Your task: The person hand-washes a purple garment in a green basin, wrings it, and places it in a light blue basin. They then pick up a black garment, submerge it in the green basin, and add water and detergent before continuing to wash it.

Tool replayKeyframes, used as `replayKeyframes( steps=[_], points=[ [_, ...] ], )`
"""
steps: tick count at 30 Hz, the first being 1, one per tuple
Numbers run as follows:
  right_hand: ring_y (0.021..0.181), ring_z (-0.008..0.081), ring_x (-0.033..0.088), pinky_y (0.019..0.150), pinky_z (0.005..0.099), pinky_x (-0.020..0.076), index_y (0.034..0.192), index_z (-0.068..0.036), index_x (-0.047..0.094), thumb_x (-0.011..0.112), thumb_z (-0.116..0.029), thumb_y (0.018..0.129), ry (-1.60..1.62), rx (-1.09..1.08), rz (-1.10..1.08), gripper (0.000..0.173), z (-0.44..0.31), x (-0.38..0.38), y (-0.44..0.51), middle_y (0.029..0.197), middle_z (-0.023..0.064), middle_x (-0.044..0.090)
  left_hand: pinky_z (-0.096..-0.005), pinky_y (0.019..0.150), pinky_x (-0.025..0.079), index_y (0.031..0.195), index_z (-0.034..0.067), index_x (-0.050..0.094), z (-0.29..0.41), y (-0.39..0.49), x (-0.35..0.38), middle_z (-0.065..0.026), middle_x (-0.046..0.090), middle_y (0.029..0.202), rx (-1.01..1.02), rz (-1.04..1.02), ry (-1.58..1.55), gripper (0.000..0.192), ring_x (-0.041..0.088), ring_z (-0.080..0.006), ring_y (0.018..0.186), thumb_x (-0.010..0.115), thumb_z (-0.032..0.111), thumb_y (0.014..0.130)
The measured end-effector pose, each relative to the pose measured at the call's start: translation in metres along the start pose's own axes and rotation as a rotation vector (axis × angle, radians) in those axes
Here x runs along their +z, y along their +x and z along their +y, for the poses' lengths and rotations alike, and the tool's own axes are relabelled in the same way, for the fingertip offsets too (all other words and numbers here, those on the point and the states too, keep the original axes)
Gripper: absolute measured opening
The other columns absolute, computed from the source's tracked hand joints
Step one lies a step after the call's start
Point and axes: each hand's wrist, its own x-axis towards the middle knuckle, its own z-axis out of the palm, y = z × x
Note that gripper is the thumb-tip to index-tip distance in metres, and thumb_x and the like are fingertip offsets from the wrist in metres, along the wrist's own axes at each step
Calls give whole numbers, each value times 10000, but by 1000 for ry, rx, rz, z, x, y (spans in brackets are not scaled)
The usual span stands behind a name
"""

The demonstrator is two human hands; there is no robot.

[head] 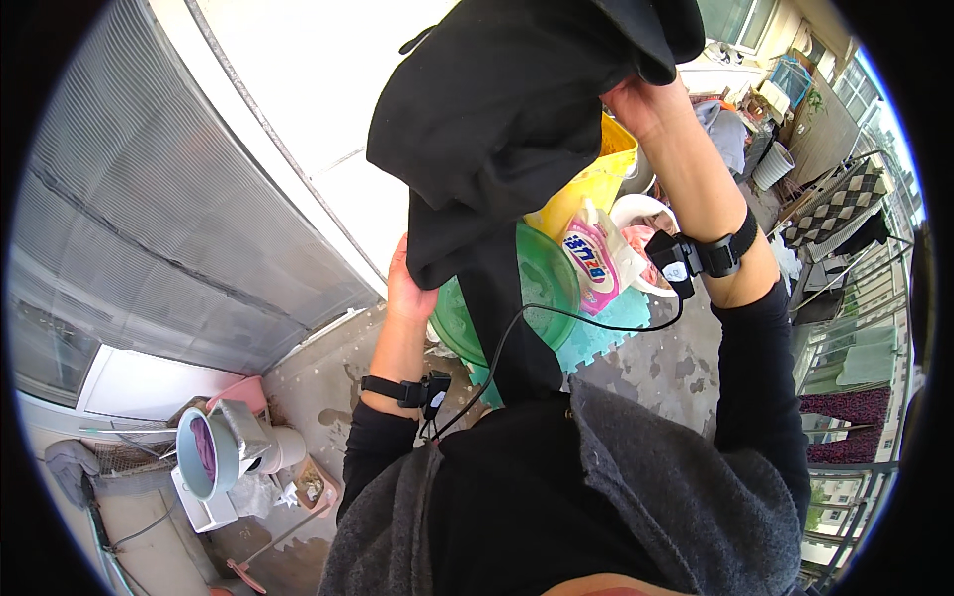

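Note:
Stretched up in front of me is a black cloth garment (484, 119), held between both hands. My left hand (411, 289) grips its lower left edge, with the fingertips partly behind the fabric. Higher up at the right, my right hand (647, 104) holds the other side, its fingers mostly covered by folds. Below the cloth, a green plastic basin (563, 283) contains foamy water, and the garment hides part of it. A white and pink detergent bag (596, 257) bearing writing stands beside the basin. Behind that bag is a yellow plastic bucket (577, 190).
A white basin (656, 205) with pink cloth sits right of the bag. Teal foam mats (607, 328) lie on the wet concrete floor (656, 372). A light-blue basin (218, 447) and a pink dustpan (317, 484) are at lower left. A folding chair (842, 205) stands right.

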Motion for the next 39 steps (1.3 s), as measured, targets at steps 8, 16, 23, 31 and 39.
replayKeyframes(
  steps=[8,16,23,31,39],
  points=[
    [1052,240,629,926,369,508,1305,-51,517,568,-206,937,162,107,-166,402,40,-20,-17,1185,99,638,-332,873,508,1084,17,546,-2,5,-50,-94,641,1061,85,-41,127,234,627,-196,954,430,60,886],
    [1064,232,617,928,353,496,1325,-46,498,571,-199,932,-202,246,-154,428,75,-77,-63,1208,101,622,-307,827,499,1083,63,570,-6,17,-57,-64,615,1071,98,165,1102,256,595,-186,976,585,4,835],
    [1074,224,606,929,339,485,1343,-41,481,575,-193,928,-408,378,-140,452,108,-129,-84,1229,103,607,-370,952,454,1208,60,556,20,13,9,-114,524,1275,738,60,1367,476,521,-268,1164,720,92,762],
    [1086,215,594,931,324,473,1363,-35,461,579,-187,924,-593,474,-153,480,159,-171,-39,1252,105,591,-246,715,470,954,3,638,62,36,25,23,617,768,15,-278,1376,129,542,-55,766,615,126,923],
    [1097,206,582,932,308,460,1384,-29,442,583,-180,919,-769,523,-290,508,212,-199,-54,1275,107,574,-211,652,456,910,-3,656,81,21,13,45,616,786,-42,-205,1133,145,538,-42,712,611,133,929]
  ],
)
